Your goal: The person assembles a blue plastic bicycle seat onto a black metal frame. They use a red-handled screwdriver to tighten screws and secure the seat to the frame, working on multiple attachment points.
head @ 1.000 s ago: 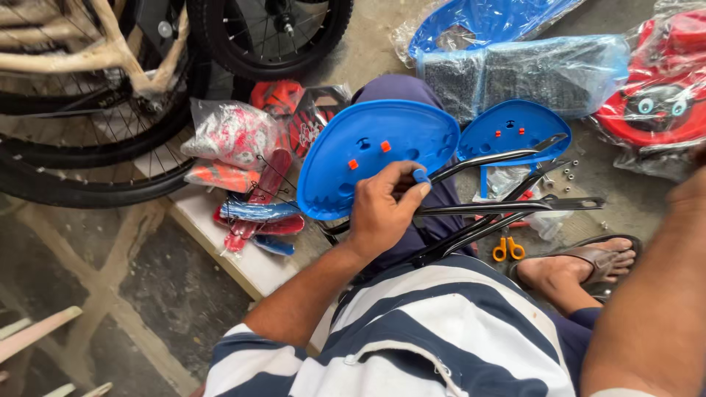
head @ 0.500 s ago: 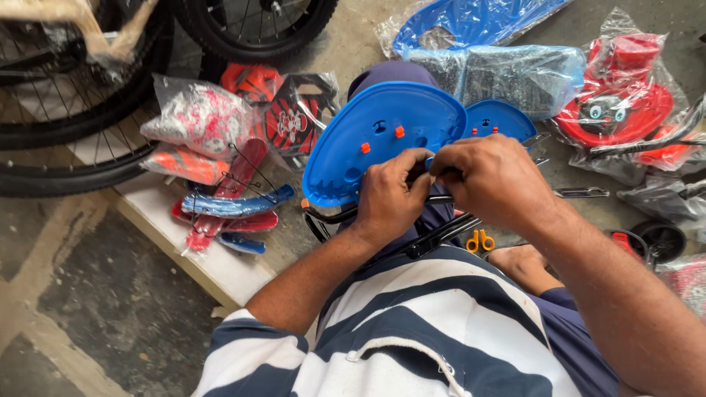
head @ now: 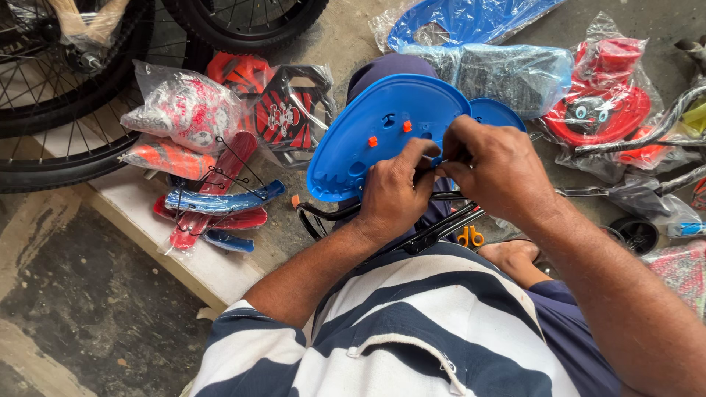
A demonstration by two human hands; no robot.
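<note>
Both hands, left hand point(head: 393, 192) and right hand point(head: 494, 170), pinch closed on one large blue plastic plate point(head: 375, 132) at centre, over two black metal rods point(head: 441, 224). Two bicycle wheels point(head: 66, 110) stand far left.

I see my left hand point(head: 393, 192) and right hand point(head: 494, 173) pinching together at the blue plastic panel's point(head: 371, 129) lower right edge.
</note>
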